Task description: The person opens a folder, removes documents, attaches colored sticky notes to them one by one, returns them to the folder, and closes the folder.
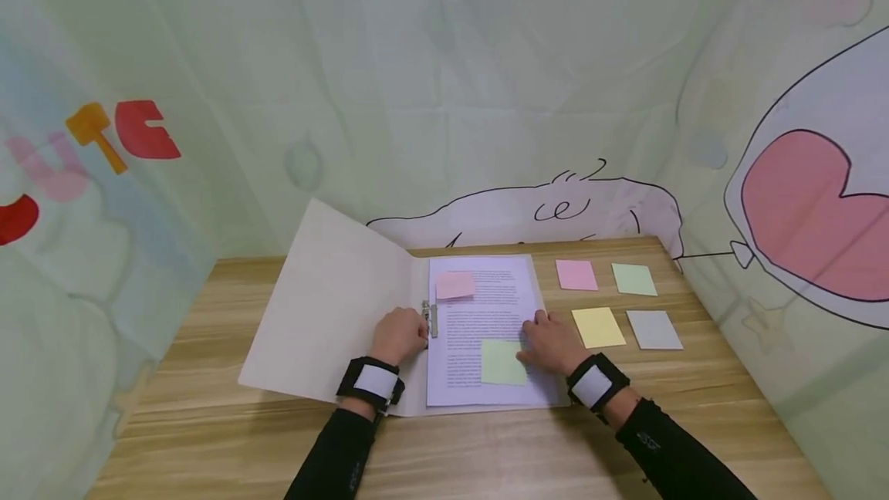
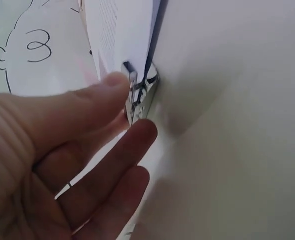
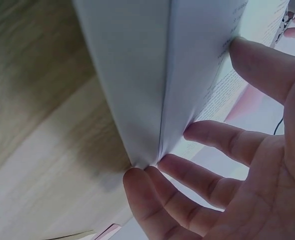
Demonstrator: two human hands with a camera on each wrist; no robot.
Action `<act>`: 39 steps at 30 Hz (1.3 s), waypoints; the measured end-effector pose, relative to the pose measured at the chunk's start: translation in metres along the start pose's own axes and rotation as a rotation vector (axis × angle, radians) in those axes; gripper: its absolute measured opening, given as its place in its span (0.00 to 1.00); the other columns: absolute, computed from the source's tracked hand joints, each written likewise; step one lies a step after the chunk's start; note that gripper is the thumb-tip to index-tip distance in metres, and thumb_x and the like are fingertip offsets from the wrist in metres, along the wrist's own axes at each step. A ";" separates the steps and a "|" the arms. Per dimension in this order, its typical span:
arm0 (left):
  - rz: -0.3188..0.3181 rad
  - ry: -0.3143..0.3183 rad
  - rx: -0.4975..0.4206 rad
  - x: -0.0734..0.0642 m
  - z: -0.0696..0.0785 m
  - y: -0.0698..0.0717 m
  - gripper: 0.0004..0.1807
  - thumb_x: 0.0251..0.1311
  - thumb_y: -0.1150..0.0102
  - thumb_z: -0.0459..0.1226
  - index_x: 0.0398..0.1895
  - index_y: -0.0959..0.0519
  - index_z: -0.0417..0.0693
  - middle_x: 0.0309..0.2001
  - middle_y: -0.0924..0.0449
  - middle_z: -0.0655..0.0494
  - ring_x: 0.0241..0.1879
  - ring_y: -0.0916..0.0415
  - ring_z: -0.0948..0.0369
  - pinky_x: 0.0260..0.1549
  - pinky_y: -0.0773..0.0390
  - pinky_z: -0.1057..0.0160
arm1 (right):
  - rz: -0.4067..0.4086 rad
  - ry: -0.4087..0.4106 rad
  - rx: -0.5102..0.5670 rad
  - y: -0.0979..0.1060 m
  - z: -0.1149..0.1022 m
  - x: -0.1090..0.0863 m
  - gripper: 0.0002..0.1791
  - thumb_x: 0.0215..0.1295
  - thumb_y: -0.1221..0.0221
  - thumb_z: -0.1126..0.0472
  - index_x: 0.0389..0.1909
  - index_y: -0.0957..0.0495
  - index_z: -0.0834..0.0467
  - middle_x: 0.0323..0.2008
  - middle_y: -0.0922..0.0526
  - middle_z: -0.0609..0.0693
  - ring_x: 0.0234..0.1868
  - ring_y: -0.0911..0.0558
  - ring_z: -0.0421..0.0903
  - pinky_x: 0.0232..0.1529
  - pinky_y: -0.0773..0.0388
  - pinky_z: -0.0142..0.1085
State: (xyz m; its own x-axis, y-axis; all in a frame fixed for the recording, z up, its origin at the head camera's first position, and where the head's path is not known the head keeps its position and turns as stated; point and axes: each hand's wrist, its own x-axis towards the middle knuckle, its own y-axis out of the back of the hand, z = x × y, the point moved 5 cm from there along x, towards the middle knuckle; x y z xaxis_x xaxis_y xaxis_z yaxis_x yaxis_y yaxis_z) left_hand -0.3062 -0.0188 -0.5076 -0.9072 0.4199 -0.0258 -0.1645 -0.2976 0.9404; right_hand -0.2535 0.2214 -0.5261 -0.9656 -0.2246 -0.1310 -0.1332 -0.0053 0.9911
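Observation:
A white folder (image 1: 329, 307) lies open on the table, its cover tilted up at the left. On its right side is a stack of printed paper (image 1: 479, 322) beside a metal clip (image 1: 432, 320). My left hand (image 1: 399, 338) grips this clip with thumb and forefinger; in the left wrist view the thumb touches the clip (image 2: 140, 92) and the other fingers are loosely bent. My right hand (image 1: 552, 342) rests on the right edge of the paper, fingers spread along the sheets (image 3: 187, 85). A pink sticky note (image 1: 454, 285) and a green sticky note (image 1: 503, 362) lie on the top page.
Right of the folder, pink (image 1: 576, 275), green (image 1: 634, 279), yellow (image 1: 599, 328) and pale grey sticky note pads (image 1: 655, 329) lie on the wooden table (image 1: 194, 392). A printed cloth (image 1: 444, 83) hangs behind the table and along its sides.

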 end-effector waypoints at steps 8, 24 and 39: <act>0.028 0.031 0.054 -0.002 0.003 -0.004 0.09 0.47 0.32 0.31 0.14 0.19 0.50 0.17 0.25 0.59 0.19 0.33 0.62 0.18 0.31 0.64 | -0.006 0.003 -0.002 -0.001 0.001 0.002 0.27 0.56 0.35 0.45 0.44 0.22 0.64 0.36 0.28 0.58 0.36 0.32 0.51 0.39 0.30 0.42; 0.157 -0.001 0.147 -0.010 0.012 -0.005 0.12 0.50 0.38 0.28 0.12 0.20 0.48 0.15 0.26 0.56 0.16 0.33 0.62 0.14 0.32 0.63 | -0.013 0.011 -0.001 0.005 -0.002 0.001 0.27 0.56 0.36 0.46 0.45 0.22 0.66 0.36 0.27 0.58 0.36 0.32 0.52 0.40 0.30 0.43; 0.037 0.129 0.064 -0.035 0.032 -0.020 0.16 0.58 0.38 0.42 0.34 0.21 0.34 0.34 0.22 0.46 0.21 0.30 0.59 0.15 0.30 0.61 | -0.026 0.009 -0.005 0.003 -0.003 -0.002 0.28 0.56 0.36 0.46 0.45 0.22 0.66 0.36 0.27 0.58 0.35 0.32 0.51 0.40 0.30 0.42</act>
State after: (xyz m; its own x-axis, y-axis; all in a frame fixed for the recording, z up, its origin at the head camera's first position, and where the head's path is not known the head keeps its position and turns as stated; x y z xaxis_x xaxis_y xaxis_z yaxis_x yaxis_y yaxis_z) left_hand -0.2586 0.0001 -0.5143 -0.9550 0.2952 -0.0302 -0.1087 -0.2534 0.9612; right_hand -0.2511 0.2191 -0.5225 -0.9598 -0.2331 -0.1563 -0.1569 -0.0161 0.9875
